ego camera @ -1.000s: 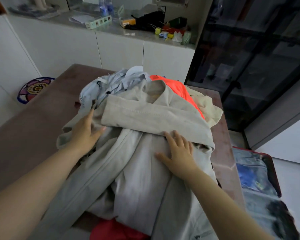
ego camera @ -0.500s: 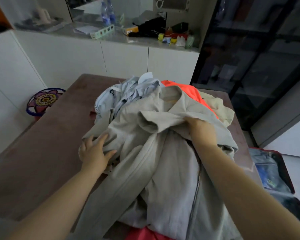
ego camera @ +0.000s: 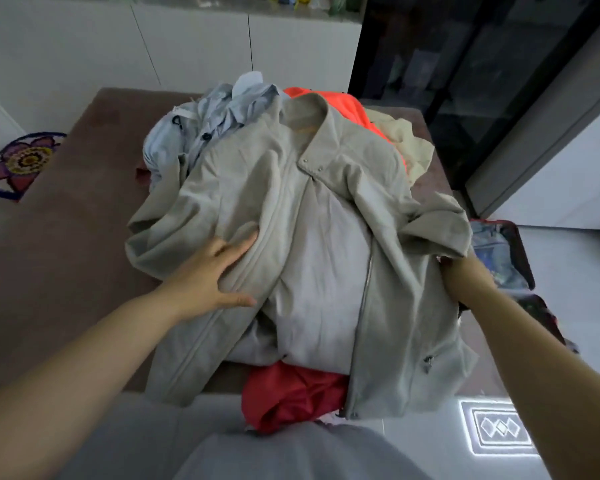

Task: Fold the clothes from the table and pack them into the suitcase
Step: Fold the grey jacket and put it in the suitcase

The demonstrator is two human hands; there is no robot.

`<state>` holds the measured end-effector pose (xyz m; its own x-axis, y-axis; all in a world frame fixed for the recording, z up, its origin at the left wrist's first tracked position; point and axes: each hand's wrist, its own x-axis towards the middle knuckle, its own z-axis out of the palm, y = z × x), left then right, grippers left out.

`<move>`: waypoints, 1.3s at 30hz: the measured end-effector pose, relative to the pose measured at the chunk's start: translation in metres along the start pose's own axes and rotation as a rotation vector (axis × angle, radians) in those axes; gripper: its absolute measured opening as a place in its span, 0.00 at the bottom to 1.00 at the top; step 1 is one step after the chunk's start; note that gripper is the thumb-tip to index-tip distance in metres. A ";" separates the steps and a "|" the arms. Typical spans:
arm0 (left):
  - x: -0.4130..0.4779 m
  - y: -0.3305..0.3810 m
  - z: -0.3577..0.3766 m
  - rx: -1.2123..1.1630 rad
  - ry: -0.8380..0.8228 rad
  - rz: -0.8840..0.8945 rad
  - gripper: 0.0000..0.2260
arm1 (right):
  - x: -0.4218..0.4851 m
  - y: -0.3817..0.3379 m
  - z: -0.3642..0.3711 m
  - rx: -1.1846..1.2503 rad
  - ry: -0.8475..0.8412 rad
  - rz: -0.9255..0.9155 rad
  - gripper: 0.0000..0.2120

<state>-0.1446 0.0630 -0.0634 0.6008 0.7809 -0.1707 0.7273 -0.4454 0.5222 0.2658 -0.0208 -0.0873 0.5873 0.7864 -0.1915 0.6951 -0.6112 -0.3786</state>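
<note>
Both bare forearms reach forward from the bottom corners. The left hand (ego camera: 210,273) lies palm down at about 9 o'clock from the middle of the view, fingers (ego camera: 238,245) spread and pointing toward 1 o'clock, thumb stretched out to the right. The right hand (ego camera: 459,277), at about 3 o'clock, has its grip tucked under cloth, fingers hidden, wrist bent inward.

We find the jacket (ego camera: 312,216) atop the clothes pile at frame centre on the table (ego camera: 66,237); suitcase (ego camera: 510,258) at right edge, on the floor beside the table.
</note>
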 end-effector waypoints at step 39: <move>-0.160 0.120 0.095 -1.885 -0.096 -0.461 0.26 | -0.297 -0.046 0.045 1.694 -0.671 0.436 0.02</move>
<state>-0.1223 -0.1570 -0.0528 0.5586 0.6302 -0.5393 -0.3842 0.7728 0.5051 0.0407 -0.2220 -0.0533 0.0555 0.7764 -0.6278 -0.7818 -0.3573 -0.5111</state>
